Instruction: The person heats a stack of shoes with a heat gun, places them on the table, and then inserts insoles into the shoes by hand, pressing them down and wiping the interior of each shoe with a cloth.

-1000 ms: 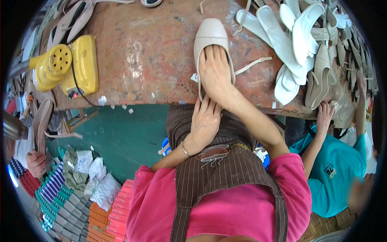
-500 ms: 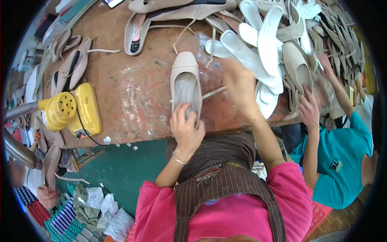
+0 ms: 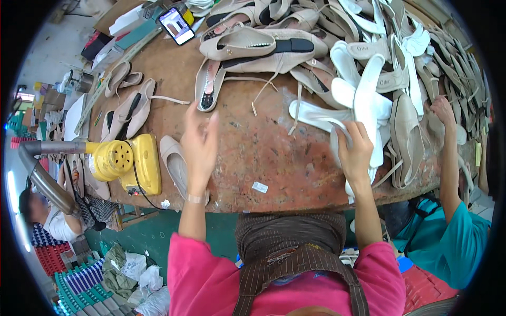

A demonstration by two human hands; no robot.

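Observation:
My left hand (image 3: 202, 145) is raised over the table, fingers apart and holding nothing. Partly behind it and its wrist lies a beige slingback shoe (image 3: 173, 158), toe pointing away from me, beside the yellow machine. At the right, my right hand (image 3: 357, 152) pinches a white insole (image 3: 334, 141) by its edge, tilted up at the near side of a pile of white insoles (image 3: 367, 89). My fingers hide part of that insole. Beyond my hands, several beige shoes (image 3: 240, 43) are heaped, some showing pink and black inner soles.
The yellow machine (image 3: 143, 163) with its cord stands at the table's left. A phone (image 3: 176, 26) lies at the back. More beige shoes (image 3: 407, 142) lie at the right, beside a co-worker's hand (image 3: 443, 109). A small white label (image 3: 260, 187) sits on the tabletop (image 3: 295, 174).
My left hand has left the shoe, which now lies farther left beside the yellow machine. My right hand has moved right and taken hold of a white insole. The view has shifted.

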